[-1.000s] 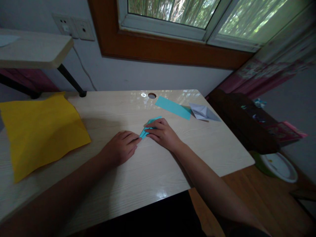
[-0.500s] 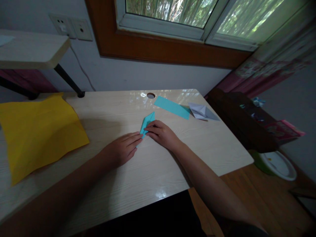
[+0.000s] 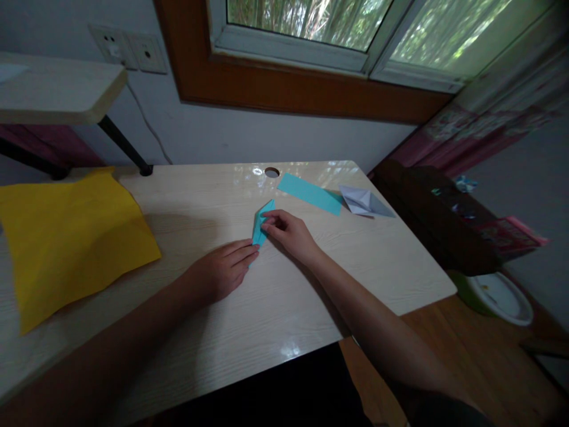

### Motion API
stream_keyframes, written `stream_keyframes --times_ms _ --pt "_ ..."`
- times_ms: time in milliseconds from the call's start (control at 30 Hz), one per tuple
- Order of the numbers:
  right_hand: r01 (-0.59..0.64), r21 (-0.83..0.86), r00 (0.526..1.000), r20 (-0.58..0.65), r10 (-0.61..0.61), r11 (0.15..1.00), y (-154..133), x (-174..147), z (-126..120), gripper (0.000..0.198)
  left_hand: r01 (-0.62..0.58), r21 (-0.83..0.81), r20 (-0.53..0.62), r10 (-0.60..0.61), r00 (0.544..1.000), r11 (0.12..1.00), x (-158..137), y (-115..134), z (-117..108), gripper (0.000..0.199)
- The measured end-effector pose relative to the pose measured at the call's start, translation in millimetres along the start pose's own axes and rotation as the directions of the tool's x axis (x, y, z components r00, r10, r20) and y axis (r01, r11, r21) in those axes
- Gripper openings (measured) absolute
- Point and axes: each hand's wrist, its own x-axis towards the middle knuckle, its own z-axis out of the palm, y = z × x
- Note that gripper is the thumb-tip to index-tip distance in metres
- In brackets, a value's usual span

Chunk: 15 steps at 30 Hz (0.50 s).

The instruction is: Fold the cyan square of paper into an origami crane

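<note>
Folded turquoise paper (image 3: 258,230), left grip (image 3: 227,267) holding lower end, right grip (image 3: 294,234) pinching edge (desk (image 3: 293,308) edges distant)

A large yellow sheet (image 3: 84,243) lies slightly rumpled across the left end of a pale desk (image 3: 284,320). Toward the far right corner, a flat turquoise strip (image 3: 306,191) rests just beside a folded white paper (image 3: 363,201) near the desk's right edge. A round hole (image 3: 271,172) sits close to the back edge. A raised shelf (image 3: 53,89) on black legs (image 3: 124,144) stands at the back left corner, near wall sockets (image 3: 128,49), while greenery shows through the window (image 3: 311,21). Past the right edge, a green-and-white round container (image 3: 502,299) stands low.
</note>
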Motion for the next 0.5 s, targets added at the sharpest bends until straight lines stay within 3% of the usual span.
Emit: stream_keyframes --times_ms 267,500 --pt "0.003 -0.102 0.999 -0.041 -0.007 0.995 -14 6 18 0.020 0.004 0.032 0.023 -0.004 1.000 0.999 0 1 1 0.041" --pt "-0.011 -0.122 0.999 -0.038 0.006 0.992 -7 6 13 0.016 0.006 0.008 0.012 -0.006 1.000 1.000 1 3 0 0.040"
